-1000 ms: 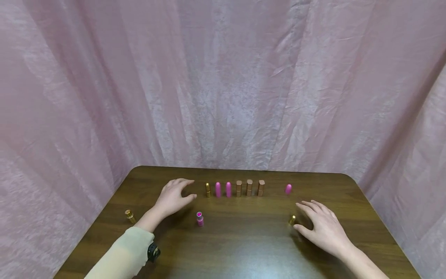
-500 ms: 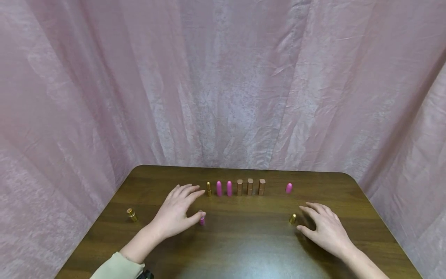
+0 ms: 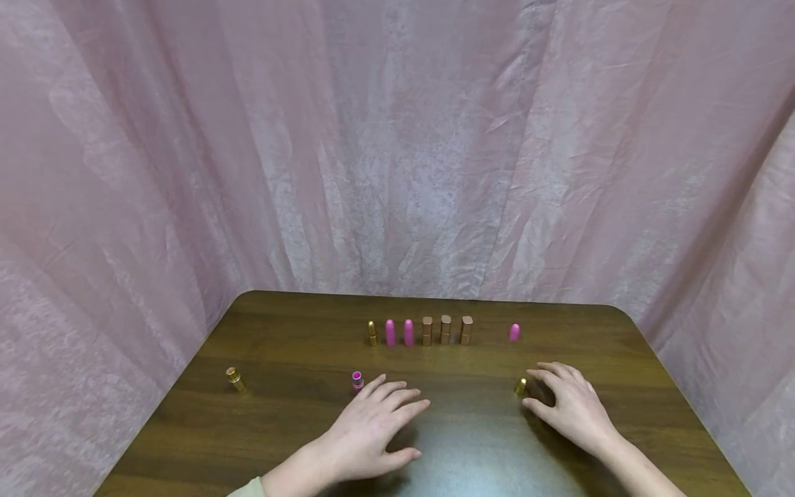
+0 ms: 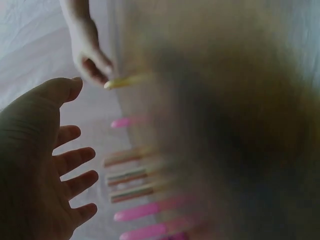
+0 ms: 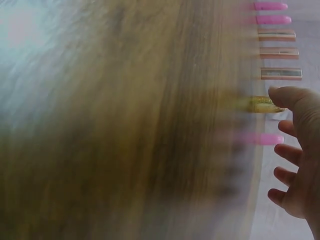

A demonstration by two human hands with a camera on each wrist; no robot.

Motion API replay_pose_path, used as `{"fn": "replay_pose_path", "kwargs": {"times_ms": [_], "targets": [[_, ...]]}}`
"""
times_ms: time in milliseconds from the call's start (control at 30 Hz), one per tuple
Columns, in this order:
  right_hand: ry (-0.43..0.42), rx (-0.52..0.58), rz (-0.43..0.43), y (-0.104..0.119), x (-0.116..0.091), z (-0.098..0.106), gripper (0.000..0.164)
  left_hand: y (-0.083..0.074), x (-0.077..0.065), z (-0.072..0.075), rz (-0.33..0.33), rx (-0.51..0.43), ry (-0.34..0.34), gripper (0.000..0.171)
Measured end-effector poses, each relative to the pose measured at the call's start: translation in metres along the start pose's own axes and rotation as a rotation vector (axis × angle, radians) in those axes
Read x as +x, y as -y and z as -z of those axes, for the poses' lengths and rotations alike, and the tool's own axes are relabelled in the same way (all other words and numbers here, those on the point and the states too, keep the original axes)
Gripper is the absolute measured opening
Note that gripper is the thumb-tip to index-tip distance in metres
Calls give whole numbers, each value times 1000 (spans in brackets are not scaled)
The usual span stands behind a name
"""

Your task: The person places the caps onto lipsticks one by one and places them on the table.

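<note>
My left hand (image 3: 373, 431) hovers over the front middle of the table, fingers spread and holding nothing. Just beyond its fingertips stands an uncapped pink lipstick (image 3: 357, 379), its lower part partly hidden by them. On the right, my right hand (image 3: 571, 411) is held loosely with a gap between thumb and fingers. A small gold lipstick cap (image 3: 520, 386) stands at that gap; in the right wrist view the thumb overlaps the gold cap (image 5: 262, 104). Behind this hand is a pink cap (image 3: 514, 332). Far to the left stands an uncapped gold lipstick (image 3: 235, 379).
Along the back runs a row of upright capped lipsticks: a gold one (image 3: 373, 333), two pink ones, including this pink lipstick (image 3: 390, 333), and three copper ones, including this copper lipstick (image 3: 445, 330). A pink curtain (image 3: 397, 152) hangs behind the wooden table (image 3: 298, 310).
My left hand has swept from the left, past the uncapped pink lipstick, toward the front middle, leaving that lipstick standing. The right hand has stayed nearly still beside the gold cap.
</note>
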State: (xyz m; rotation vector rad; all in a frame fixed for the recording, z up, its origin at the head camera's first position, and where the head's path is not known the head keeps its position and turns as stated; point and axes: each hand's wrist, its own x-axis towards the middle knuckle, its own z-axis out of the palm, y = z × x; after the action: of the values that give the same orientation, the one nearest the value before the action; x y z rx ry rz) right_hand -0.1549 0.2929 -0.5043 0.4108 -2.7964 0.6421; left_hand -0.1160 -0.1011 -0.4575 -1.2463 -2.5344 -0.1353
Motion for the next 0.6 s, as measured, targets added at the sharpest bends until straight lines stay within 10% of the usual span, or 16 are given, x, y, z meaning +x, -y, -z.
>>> {"fn": "replay_pose_path", "kwargs": {"times_ms": [600], "targets": [[13,54,-52,2,16,-9,25,-13,-13,-25,-30,-35,52,63]]}}
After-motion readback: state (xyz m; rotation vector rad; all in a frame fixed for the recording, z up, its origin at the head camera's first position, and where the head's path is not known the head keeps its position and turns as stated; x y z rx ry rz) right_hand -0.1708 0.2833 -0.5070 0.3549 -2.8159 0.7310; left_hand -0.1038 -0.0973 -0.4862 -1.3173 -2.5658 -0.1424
